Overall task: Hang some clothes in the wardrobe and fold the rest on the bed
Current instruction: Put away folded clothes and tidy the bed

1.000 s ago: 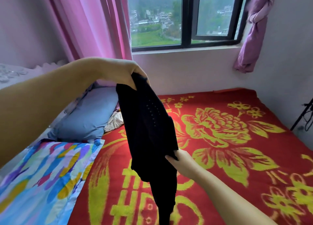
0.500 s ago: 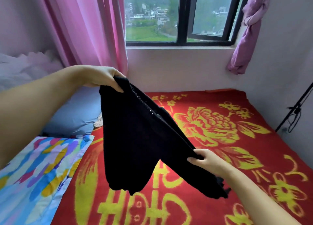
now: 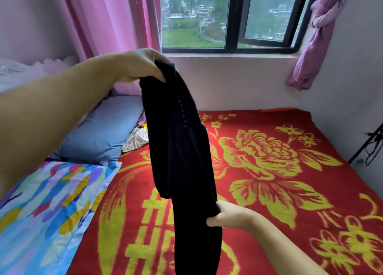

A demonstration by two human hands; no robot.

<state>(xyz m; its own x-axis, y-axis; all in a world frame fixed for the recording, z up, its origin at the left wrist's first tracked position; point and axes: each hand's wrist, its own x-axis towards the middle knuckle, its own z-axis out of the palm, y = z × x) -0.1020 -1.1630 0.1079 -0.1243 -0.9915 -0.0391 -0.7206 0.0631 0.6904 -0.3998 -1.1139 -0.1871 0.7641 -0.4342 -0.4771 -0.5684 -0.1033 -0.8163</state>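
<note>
I noted a bed (image 3: 269, 191) covered by a red blanket with yellow flowers. A blue pillow (image 3: 103, 133) lay near its head, a multicoloured pillow (image 3: 51, 208) just beside that pillow, and a crumpled pale cloth (image 3: 136, 139) touched the blue pillow's window-side edge.

Black garment (image 3: 182, 160) back from spread to hanging.

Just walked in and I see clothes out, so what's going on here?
A person is holding a black garment up over the bed. The left hand grips its top end, raised high; the right hand grips it lower down, so it hangs long and bunched, not yet folded. A small crumpled light cloth lies beside the blue pillow.
</note>
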